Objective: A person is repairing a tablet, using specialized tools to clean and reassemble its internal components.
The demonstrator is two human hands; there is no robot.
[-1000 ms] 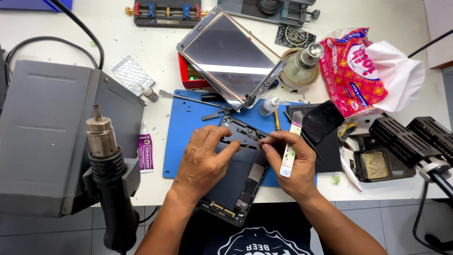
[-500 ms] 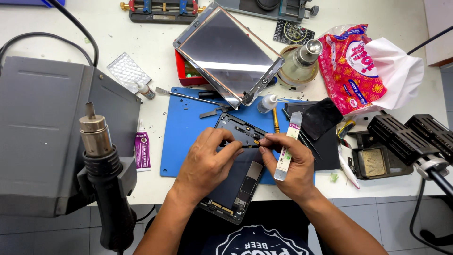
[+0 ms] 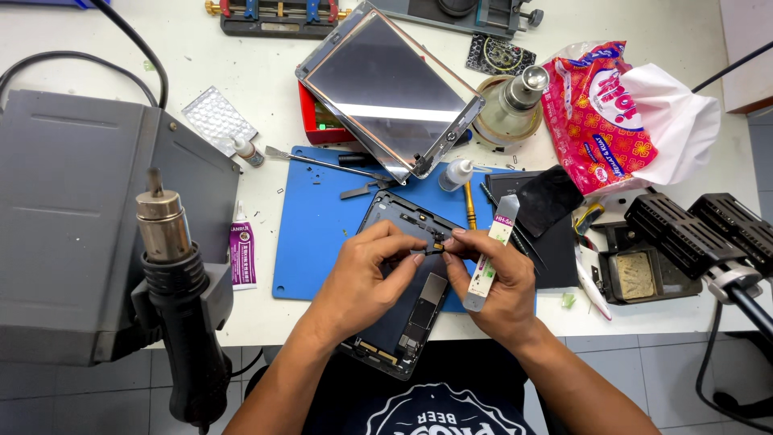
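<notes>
Both forearms come up from the bottom edge and meet over the middle of the blue mat point(image 3: 314, 242). The left hand point(image 3: 362, 278) is curled, knuckles up, with its fingertips pinched narrow on a small dark part point(image 3: 433, 246) right above the opened tablet point(image 3: 407, 298). The right hand point(image 3: 495, 282) faces it from the other side, thumb and forefinger also nipped on that same little part, so the two sets of fingertips almost touch. The right hand also has a white tube point(image 3: 491, 254) tucked along its palm, sticking up tilted past the knuckles.

Honestly can't make out what the small part is, it's tiny and half covered by fingers. The hands hide a good chunk of the tablet's middle, and its bottom end hangs past the bench point(image 3: 105, 40) edge toward the person's lap.

The tablet lies at a slant on the mat, directly under both hands, back shell down with its insides showing. Its lifted screen panel point(image 3: 390, 89) sits further back, propped on a red box point(image 3: 310, 121). A hot air gun point(image 3: 181, 306) stands in its holder on the left against a grey station point(image 3: 72, 217), and a pink and white plastic bag point(image 3: 628, 113) sits off to the right, well apart from the hands.
</notes>
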